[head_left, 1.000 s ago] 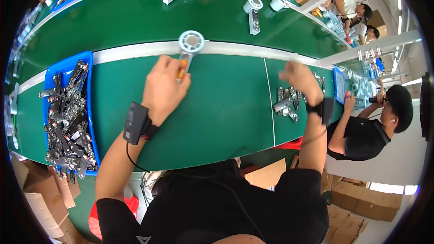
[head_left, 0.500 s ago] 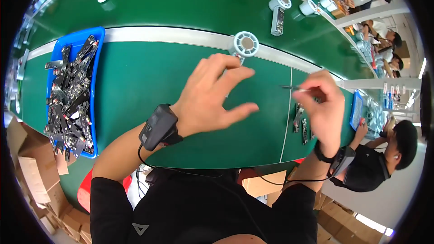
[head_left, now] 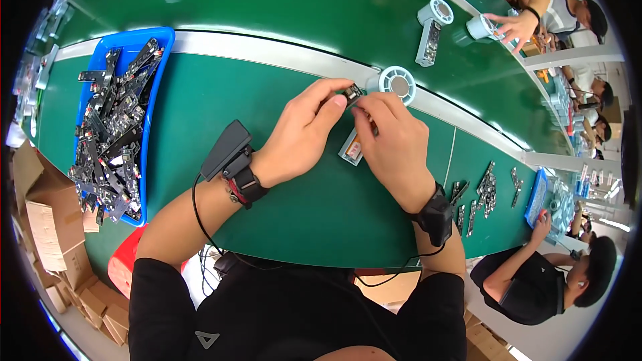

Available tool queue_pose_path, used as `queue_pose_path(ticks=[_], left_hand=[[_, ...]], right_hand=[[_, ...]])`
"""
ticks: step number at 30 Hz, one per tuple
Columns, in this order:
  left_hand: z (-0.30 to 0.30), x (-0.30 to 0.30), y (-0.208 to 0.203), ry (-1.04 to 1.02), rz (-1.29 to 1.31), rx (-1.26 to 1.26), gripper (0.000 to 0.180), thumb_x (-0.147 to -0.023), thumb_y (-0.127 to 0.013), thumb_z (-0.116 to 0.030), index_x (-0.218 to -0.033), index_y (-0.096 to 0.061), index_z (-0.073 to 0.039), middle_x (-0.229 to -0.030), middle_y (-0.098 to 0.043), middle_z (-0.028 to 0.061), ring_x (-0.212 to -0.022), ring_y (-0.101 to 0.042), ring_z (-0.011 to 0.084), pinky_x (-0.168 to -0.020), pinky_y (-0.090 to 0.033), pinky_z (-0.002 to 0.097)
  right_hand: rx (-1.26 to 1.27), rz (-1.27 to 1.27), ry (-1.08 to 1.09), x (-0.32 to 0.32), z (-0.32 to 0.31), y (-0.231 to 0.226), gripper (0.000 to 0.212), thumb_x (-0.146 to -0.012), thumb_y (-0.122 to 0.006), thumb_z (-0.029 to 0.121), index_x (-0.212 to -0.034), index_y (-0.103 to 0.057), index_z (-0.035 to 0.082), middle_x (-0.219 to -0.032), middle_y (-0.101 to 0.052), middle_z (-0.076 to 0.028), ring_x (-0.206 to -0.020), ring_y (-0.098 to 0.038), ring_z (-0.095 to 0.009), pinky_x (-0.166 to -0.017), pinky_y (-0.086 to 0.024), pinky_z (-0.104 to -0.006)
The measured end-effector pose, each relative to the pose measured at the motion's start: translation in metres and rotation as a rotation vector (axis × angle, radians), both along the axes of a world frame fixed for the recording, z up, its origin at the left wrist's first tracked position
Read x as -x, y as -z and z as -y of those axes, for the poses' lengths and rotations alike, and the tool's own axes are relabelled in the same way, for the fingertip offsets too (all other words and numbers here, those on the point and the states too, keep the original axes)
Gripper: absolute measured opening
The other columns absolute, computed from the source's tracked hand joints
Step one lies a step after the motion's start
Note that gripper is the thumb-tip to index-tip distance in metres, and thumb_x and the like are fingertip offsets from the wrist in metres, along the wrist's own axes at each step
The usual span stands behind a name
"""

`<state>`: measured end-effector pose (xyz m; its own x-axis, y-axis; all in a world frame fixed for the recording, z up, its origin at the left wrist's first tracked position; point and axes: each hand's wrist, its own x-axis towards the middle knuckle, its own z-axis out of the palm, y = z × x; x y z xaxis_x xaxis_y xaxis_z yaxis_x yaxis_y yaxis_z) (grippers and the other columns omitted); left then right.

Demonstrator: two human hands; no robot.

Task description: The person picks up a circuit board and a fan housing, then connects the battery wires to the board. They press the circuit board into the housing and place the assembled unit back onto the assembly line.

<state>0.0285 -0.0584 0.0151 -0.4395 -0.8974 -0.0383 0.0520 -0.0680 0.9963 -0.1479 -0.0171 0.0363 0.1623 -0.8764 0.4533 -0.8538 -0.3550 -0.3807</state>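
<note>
- Left hand (head_left: 304, 134) and right hand (head_left: 391, 144) meet at frame centre, fingertips pinched together on a small dark metal part (head_left: 353, 92).
- Part held just above the green table (head_left: 267, 93), next to a white round spool (head_left: 397, 83).
- Small white-orange block (head_left: 351, 148) lies under the right hand.
- Blue bin (head_left: 160, 53) of dark metal pieces at left.
- Loose metal pieces (head_left: 478, 194) at lower right.
- Another person's hand (head_left: 515, 25) at upper right.
</note>
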Motion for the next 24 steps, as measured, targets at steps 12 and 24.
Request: queue_pose_path(ticks=[12,24], left_hand=[[0.003,-0.005,-0.007,0.145,-0.285,-0.485,0.036,-0.109,-0.044,-0.014,-0.142,-0.057,-0.011,-0.088,-0.054,0.0002,-0.060,-0.041,0.0053,-0.051,-0.029,0.0222],[-0.004,-0.004,-0.009,0.198,-0.101,-0.250,0.033,-0.111,-0.045,-0.019,-0.140,-0.058,-0.012,-0.087,-0.053,-0.0028,-0.066,-0.040,0.0030,-0.056,-0.035,0.0197]], right_hand=[[0.039,0.350,0.000,-0.001,0.004,0.009,0.011,-0.089,-0.074,-0.003,-0.097,-0.067,0.001,-0.091,-0.066,-0.008,-0.063,-0.063,-0.014,-0.053,-0.050,-0.0258],[0.143,0.300,-0.130,0.015,0.007,0.012,0.015,-0.088,-0.075,-0.005,-0.099,-0.067,0.001,-0.091,-0.067,-0.008,-0.073,-0.066,-0.015,-0.061,-0.053,-0.0266]])
